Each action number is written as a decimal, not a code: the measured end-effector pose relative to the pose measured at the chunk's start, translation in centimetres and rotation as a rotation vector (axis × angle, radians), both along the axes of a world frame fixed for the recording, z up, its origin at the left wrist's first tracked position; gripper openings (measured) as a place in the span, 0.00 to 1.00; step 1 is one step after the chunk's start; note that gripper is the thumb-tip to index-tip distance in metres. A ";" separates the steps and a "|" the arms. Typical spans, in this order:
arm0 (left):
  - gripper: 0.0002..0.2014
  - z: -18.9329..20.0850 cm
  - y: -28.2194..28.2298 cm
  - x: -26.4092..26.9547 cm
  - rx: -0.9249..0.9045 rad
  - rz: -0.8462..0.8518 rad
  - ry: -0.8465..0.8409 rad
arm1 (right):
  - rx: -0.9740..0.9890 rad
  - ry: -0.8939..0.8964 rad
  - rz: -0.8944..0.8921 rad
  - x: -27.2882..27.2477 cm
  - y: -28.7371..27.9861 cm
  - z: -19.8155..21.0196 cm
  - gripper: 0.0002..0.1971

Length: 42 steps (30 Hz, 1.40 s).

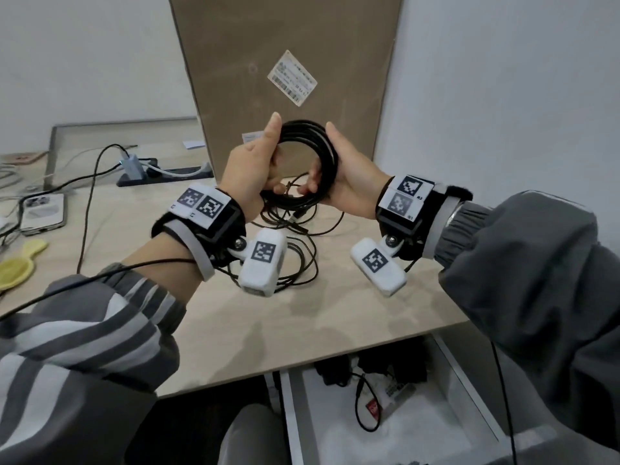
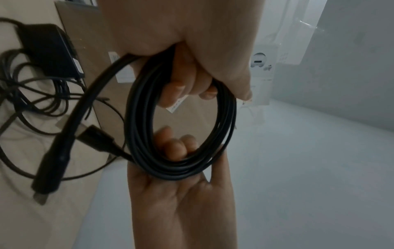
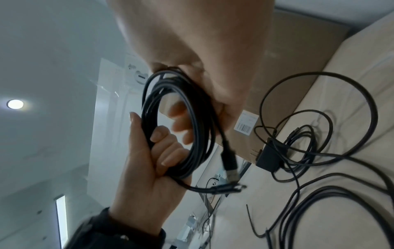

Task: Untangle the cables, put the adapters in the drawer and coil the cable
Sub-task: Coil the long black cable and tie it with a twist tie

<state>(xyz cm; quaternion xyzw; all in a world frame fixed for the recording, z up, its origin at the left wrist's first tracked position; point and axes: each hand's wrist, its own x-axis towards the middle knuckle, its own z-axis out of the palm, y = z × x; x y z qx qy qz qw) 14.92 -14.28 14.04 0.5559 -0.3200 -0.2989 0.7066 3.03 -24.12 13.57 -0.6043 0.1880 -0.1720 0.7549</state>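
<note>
I hold a coiled black cable (image 1: 323, 142) upright above the table, between both hands. My left hand (image 1: 265, 159) grips the coil's left side, thumb up along it, and my right hand (image 1: 347, 166) grips the right side. In the left wrist view the coil (image 2: 138, 118) shows several loops, with two plug ends (image 2: 95, 136) hanging loose. The right wrist view shows the same coil (image 3: 200, 121) and a plug (image 3: 229, 161). Under the hands a black adapter (image 3: 268, 158) lies in a tangle of thin cables (image 1: 298, 229). The white drawer (image 1: 290, 414) stands open below the table edge, with dark adapters (image 1: 392, 367) inside.
A tall cardboard box (image 1: 285, 62) stands right behind the hands. A power strip (image 1: 167, 172) with plugged cables, a phone (image 1: 43, 209) and a yellow object (image 1: 16, 266) lie to the left on the wooden table (image 1: 235, 323).
</note>
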 end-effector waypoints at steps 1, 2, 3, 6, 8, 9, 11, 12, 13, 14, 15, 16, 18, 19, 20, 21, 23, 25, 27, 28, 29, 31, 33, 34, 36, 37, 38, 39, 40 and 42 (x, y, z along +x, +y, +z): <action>0.24 -0.3 0.0 0.6 0.005 0.001 0.003 | -0.043 0.042 0.034 0.2 -0.2 -0.3 0.36; 0.24 -0.5 0.1 1.2 0.010 0.005 0.005 | -0.094 0.091 0.055 0.3 -0.4 -0.6 0.36; 0.24 -0.6 0.3 1.9 0.015 0.016 0.002 | -0.157 0.146 0.063 0.6 -0.6 -1.0 0.35; 0.23 -1.1 1.4 4.1 0.042 0.094 0.000 | -0.386 0.329 0.059 0.5 -0.6 -1.8 0.27; 0.23 -1.6 2.3 5.7 0.060 0.161 0.014 | -0.590 0.445 0.103 0.3 -0.5 -2.5 0.19; 0.23 -1.8 2.8 6.4 0.070 0.195 0.023 | -0.685 0.493 0.138 0.3 -0.5 -3.0 0.16; 0.23 -2.2 3.8 7.7 0.079 0.257 0.034 | -0.836 0.578 0.200 0.6 -0.4 -4.1 0.12; 0.22 -2.4 4.3 8.2 0.074 0.286 0.036 | -0.891 0.617 0.226 0.9 -0.3 -4.6 0.11; 0.21 -2.5 4.9 8.7 0.066 0.314 0.036 | -0.929 0.655 0.250 1.2 -0.1 -5.1 0.09; 0.21 -2.6 5.4 9.1 0.056 0.344 0.037 | -0.951 0.687 0.268 1.7 0.1 -5.6 0.08; 0.20 -2.6 5.9 9.6 0.049 0.370 0.039 | -0.963 0.711 0.274 2.1 0.2 -6.0 0.07; 0.20 -2.7 6.4 10.0 0.043 0.389 0.045 | -0.972 0.728 0.266 2.7 0.3 -6.3 0.07; 0.21 -2.8 7.2 10.7 0.038 0.417 0.060 | -0.989 0.735 0.219 4.1 0.4 -6.8 0.11; 0.21 -2.9 7.6 11.0 0.038 0.428 0.067 | -0.998 0.731 0.189 4.9 0.6 -6.9 0.14; 0.21 -3.0 7.8 11.2 0.037 0.433 0.070 | -1.023 0.731 0.162 5.7 0.7 -6.9 0.18; 0.21 -3.1 8.0 11.3 0.032 0.430 0.070 | -1.052 0.736 0.138 6.5 0.7 -6.9 0.21; 0.21 -3.3 8.1 11.5 0.026 0.419 0.071 | -1.116 0.775 0.118 8.2 0.6 -6.9 0.28; 0.22 -3.4 8.1 11.7 0.034 0.412 0.080 | -1.263 0.886 0.151 9.5 0.3 -6.9 0.27; 0.22 -3.5 8.2 11.8 0.045 0.397 0.082 | -1.444 0.966 0.183 10.1 -0.2 -7.0 0.21; 0.22 -3.6 8.2 11.8 0.044 0.387 0.083 | -1.492 0.990 0.186 10.2 -0.4 -6.9 0.19; 0.22 -3.6 8.2 11.9 0.040 0.381 0.084 | -1.515 1.016 0.176 10.4 -0.7 -6.9 0.17; 0.22 -3.7 8.4 12.1 0.041 0.374 0.083 | -1.500 1.085 0.127 10.7 -1.2 -6.5 0.15; 0.23 -3.8 8.6 12.2 0.039 0.368 0.085 | -1.429 1.072 -0.003 11.2 -1.9 -6.3 0.13; 0.23 -3.8 8.7 12.2 0.037 0.367 0.087 | -1.360 1.003 -0.081 11.2 -2.4 -6.1 0.12; 0.23 -3.7 8.8 12.2 0.034 0.372 0.094 | -1.207 0.816 -0.221 11.1 -3.3 -5.0 0.13; 0.23 -3.6 8.9 12.1 0.033 0.377 0.099 | -1.136 0.712 -0.269 10.7 -3.6 -4.3 0.14; 0.23 -3.4 9.0 12.1 0.032 0.379 0.102 | -1.081 0.619 -0.314 10.5 -3.9 -3.4 0.14; 0.23 -3.3 9.0 12.1 0.030 0.377 0.104 | -1.041 0.552 -0.360 10.2 -4.1 -2.5 0.14; 0.23 -3.1 9.0 12.0 0.028 0.374 0.104 | -1.014 0.507 -0.399 9.9 -4.2 -1.5 0.14; 0.23 -2.9 9.1 11.9 0.029 0.371 0.103 | -0.980 0.467 -0.485 9.4 -5.0 -0.3 0.15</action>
